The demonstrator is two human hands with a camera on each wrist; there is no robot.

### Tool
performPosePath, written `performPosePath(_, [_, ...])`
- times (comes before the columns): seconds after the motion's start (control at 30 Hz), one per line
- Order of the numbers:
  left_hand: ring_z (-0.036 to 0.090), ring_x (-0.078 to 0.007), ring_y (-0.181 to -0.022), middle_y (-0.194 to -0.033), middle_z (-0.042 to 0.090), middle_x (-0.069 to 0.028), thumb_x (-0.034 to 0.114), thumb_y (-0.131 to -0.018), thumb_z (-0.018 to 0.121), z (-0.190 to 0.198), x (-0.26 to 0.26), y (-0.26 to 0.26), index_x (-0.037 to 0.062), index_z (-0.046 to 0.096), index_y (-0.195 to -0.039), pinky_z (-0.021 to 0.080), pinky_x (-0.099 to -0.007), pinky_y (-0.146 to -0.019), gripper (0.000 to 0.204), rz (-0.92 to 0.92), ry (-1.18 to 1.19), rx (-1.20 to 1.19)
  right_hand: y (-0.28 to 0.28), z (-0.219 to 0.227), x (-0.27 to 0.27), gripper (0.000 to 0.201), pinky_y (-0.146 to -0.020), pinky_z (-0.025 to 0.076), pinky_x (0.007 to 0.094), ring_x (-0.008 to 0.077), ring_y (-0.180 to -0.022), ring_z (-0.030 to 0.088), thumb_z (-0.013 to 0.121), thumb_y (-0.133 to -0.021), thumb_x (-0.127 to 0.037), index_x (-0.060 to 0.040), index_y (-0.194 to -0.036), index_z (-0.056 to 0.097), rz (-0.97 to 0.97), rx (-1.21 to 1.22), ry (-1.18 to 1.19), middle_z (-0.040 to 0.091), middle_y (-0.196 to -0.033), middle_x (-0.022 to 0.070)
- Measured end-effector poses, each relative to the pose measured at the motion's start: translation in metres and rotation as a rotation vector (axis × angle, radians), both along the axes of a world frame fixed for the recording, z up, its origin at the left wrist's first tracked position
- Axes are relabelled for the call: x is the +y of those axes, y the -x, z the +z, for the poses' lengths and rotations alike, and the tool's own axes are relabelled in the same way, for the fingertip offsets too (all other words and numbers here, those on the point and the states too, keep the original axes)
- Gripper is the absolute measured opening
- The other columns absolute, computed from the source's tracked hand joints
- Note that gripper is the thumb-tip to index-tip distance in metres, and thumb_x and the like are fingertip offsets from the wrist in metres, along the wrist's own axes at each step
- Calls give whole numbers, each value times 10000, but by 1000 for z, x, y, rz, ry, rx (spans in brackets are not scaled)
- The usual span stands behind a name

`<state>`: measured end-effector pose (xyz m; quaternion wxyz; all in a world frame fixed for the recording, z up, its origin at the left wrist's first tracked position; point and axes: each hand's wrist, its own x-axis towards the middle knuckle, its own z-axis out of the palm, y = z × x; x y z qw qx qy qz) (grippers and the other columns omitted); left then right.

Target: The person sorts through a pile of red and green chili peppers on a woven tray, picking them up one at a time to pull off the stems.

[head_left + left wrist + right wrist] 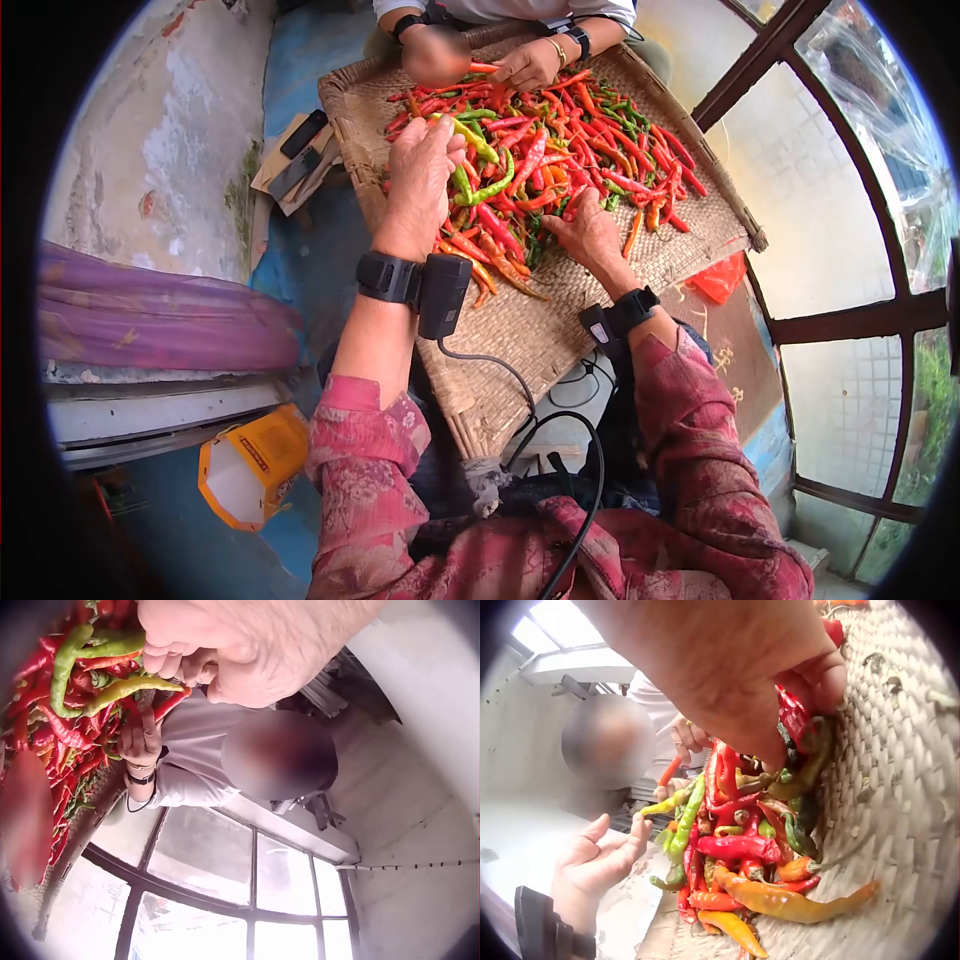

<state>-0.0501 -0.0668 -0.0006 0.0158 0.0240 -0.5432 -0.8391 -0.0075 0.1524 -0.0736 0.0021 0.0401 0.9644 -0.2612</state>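
Note:
My left hand (422,175) is over the left part of a heap of chili peppers (535,150) and pinches the end of a yellow-green pepper (478,142); the pinch also shows in the right wrist view, where the hand (604,859) holds the same pepper (667,802). A curved green pepper (492,185) lies close by. At the heap's near edge my right hand (590,238) has its thumb and fingers around a wrinkled red pepper (791,720). Its fingertips are low, close to the woven surface.
A woven tray (520,335) bears the heap. Across it another person's hands (530,65) hold a red pepper (484,68). Phones (304,134) lie on cardboard at the left, above a yellow container (265,455). A black cable (598,455) hangs near my lap. Windows (810,190) stand at the right.

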Motion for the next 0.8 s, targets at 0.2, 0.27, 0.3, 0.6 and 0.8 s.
performPosePath(0.2, [525,-123,-900,-1051,530,-77,237,-869,596,9,10,-9,-38,419,-1225,433,-271,-800,483,169,75,33,2,-4,-11,559,-700,459,486,418,-802,598,693,-705,-194,-26,-1117,354,-150,64,152,603,-848,233])
performPosePath(0.27, [522,-114,-897,-1099,523,-75,242,-876,579,9,10,-10,-26,367,-1307,435,-253,-782,550,110,166,43,7,-16,-4,564,-672,470,466,388,-776,609,679,-706,-179,-17,-1135,350,-145,63,210,603,-840,218])
performPosePath(0.3, [527,-97,-863,-1071,547,-56,243,-885,560,11,11,-12,-4,449,-1242,442,-239,-752,448,83,207,42,7,-12,-5,569,-643,480,446,358,-751,620,664,-708,-163,-9,-1153,346,-141,59,269,602,-832,203])
performPosePath(0.6, [517,-51,-702,-883,599,-10,278,-904,521,13,42,-36,16,583,-1075,436,-190,-625,319,-366,460,24,-37,39,-9,215,-369,354,186,56,-453,451,425,-963,-241,-39,-927,490,-53,93,879,518,-631,9])
performPosePath(0.8, [502,-49,-699,-774,592,-4,222,-873,585,-13,61,-41,-25,617,-970,440,-233,-635,268,-428,691,200,-40,41,-19,243,-532,414,258,88,-582,491,421,-965,-242,-13,-994,497,226,64,793,490,-642,10])
